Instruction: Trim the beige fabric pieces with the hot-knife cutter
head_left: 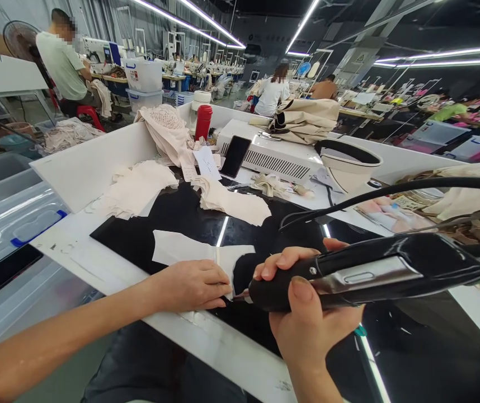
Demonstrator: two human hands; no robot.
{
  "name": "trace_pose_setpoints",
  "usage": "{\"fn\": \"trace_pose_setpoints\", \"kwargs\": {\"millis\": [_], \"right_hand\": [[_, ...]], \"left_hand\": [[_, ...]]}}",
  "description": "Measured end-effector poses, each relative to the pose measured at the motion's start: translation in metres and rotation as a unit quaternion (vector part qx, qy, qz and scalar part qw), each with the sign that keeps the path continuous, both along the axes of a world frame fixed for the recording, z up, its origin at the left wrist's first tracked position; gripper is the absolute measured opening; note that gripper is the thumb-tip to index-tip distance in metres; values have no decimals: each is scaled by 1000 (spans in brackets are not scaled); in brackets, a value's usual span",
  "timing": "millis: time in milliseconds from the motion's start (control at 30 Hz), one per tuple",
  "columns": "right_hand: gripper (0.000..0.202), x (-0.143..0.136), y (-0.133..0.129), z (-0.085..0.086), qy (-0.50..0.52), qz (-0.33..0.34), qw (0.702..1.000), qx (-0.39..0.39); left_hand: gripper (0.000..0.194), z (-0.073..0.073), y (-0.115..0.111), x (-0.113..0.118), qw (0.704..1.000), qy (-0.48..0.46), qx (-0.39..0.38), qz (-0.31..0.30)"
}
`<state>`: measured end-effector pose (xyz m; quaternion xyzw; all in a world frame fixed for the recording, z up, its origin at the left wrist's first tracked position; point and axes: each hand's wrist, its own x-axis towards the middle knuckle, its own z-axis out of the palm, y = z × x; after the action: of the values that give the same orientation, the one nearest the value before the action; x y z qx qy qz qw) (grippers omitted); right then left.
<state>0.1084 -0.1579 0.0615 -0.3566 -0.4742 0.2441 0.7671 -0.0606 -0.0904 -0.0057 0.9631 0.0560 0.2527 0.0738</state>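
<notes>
On the black work surface [189,210], a white, curved, flat piece [181,246] lies in front of me. My left hand [196,284] presses on its right end, fingers together and bent down at the edge. A thick black corded hand tool [370,274] with a metal clip plate fills my right hand [307,308], fingers and thumb wrapped round it. Its thin metal tip [242,296] points left, right beside my left fingertips at the piece's edge. Behind lie two stacks of pale cut fabric, a left stack [141,187] and a right stack [234,201].
A dark phone [235,157] leans on a white vented box [273,148], near a red flask [203,122]. A black cable [391,193] arcs across the right side. Folded beige fabric [307,117] sits on the box. Co-workers sit beyond the table's raised edge.
</notes>
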Motion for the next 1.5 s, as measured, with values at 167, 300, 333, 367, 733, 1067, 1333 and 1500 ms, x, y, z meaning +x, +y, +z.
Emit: {"fn": "trace_pose_setpoints", "kwargs": {"millis": [167,300,333,367,733,1067,1333,1500], "right_hand": [[41,-1,0,2,6,2,1000,0],[43,-3,1,3,10,-6,1000,-3],[43,-3,1,3,10,-8,1000,-4],[44,-3,1,3,9,-10,1000,-3],[45,-2,5,8,18,-17,999,20],[42,-4,8,6,23,-13,999,29],[42,-3,6,5,10,-9,1000,19],[39,-5,4,6,6,-19,1000,9]], "left_hand": [[23,2,0,0,1000,2,2,-2],[23,2,0,-1,1000,2,7,-4],[23,2,0,-1,1000,1,10,-5],[23,2,0,-1,1000,0,13,-5],[23,2,0,-1,1000,-19,9,-4],[25,-2,-2,0,1000,-14,-3,1],[24,-1,-2,1,1000,-29,-6,-4],[25,-2,-2,0,1000,-20,-3,0]]}}
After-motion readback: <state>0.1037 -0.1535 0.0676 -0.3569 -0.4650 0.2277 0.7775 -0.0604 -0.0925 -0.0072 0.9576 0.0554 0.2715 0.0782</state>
